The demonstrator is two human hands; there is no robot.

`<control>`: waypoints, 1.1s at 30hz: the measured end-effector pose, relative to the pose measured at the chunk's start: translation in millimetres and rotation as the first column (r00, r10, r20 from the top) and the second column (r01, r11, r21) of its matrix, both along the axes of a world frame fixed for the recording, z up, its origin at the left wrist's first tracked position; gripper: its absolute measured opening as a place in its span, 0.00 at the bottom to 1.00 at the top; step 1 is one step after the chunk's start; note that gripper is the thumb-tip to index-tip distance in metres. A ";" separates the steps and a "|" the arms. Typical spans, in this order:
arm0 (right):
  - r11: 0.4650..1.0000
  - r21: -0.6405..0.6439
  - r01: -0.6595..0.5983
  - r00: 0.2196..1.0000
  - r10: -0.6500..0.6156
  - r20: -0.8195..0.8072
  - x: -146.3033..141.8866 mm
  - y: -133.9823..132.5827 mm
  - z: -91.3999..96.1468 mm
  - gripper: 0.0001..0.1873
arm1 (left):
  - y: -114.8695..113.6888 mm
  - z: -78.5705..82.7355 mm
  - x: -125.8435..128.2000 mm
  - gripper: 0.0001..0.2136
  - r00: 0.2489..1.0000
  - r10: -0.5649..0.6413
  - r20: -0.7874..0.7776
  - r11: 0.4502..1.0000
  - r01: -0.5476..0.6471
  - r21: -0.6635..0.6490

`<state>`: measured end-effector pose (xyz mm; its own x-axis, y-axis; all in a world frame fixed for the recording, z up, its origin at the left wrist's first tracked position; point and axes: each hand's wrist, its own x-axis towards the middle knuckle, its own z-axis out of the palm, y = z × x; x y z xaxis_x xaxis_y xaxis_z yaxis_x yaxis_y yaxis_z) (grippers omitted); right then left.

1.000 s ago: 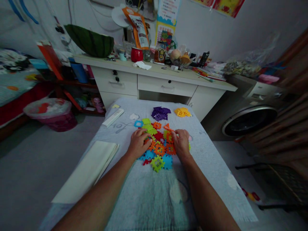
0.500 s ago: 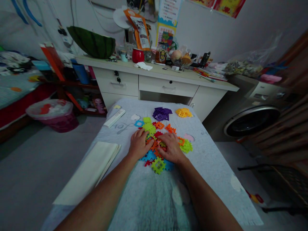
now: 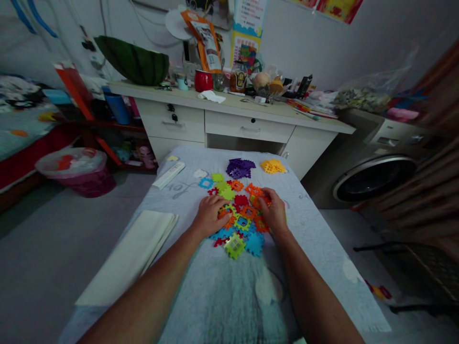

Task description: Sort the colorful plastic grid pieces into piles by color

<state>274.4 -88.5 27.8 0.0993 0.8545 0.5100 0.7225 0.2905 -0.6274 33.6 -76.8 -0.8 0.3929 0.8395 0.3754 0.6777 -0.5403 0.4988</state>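
Note:
A loose pile of flat plastic interlocking pieces with notched edges lies mid-table: lime-green pieces (image 3: 234,245), blue pieces (image 3: 255,242), red pieces (image 3: 240,202) and orange pieces (image 3: 248,211). My left hand (image 3: 210,216) rests on the pile's left side, fingers stretched and thumb apart over an orange and lime piece. At the right side, the thumb and fingers of my right hand (image 3: 275,211) close around an orange interlocking piece (image 3: 264,198), partly hidden by the hand. Behind sit a purple heap (image 3: 240,168) and a yellow heap (image 3: 273,166) of similar pieces.
A folded cream cloth (image 3: 125,258) and a narrow white box (image 3: 169,175) lie along the table's left side. Beyond the table stands a white desk (image 3: 247,125) bearing a watermelon half (image 3: 134,62) and jars. A washing machine (image 3: 373,162) is at right, a pink bin (image 3: 82,174) at left.
My right hand has moved right from the pile's middle, bringing orange pieces along and uncovering blue, lime and orange ones. My left hand stays nearly in place.

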 end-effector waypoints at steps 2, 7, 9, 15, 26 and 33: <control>1.000 0.008 0.013 1.000 -0.013 -0.012 1.3 -0.7 1.4 0.12 | -0.5 0.8 0.7 0.16 0.999 -0.041 0.017 0.999 0.041 -0.007; 1.000 0.011 -0.003 0.999 0.003 -0.037 -3.4 -4.2 4.2 0.12 | -0.4 -2.0 1.6 0.17 1.000 0.026 -0.006 0.999 -0.026 0.035; 0.999 -0.010 -0.038 0.999 0.038 -0.036 -7.5 -5.7 3.9 0.13 | -0.5 -3.3 1.6 0.19 0.996 0.085 -0.038 0.996 -0.084 0.035; 0.992 -0.006 -0.122 0.977 0.122 0.175 -16.2 -5.5 -1.8 0.13 | -1.1 -0.7 0.4 0.22 0.995 0.048 -0.090 0.999 -0.050 -0.018; 0.999 -0.049 0.008 0.949 0.008 0.315 -4.4 0.2 -9.0 0.14 | 1.7 2.2 -4.5 0.20 1.000 -0.028 -0.010 0.997 0.028 0.071; 0.949 -0.119 0.292 0.915 -0.241 0.325 16.7 8.4 -10.4 0.17 | 0.5 8.7 -10.7 0.16 0.998 0.056 -0.027 0.992 -0.052 0.117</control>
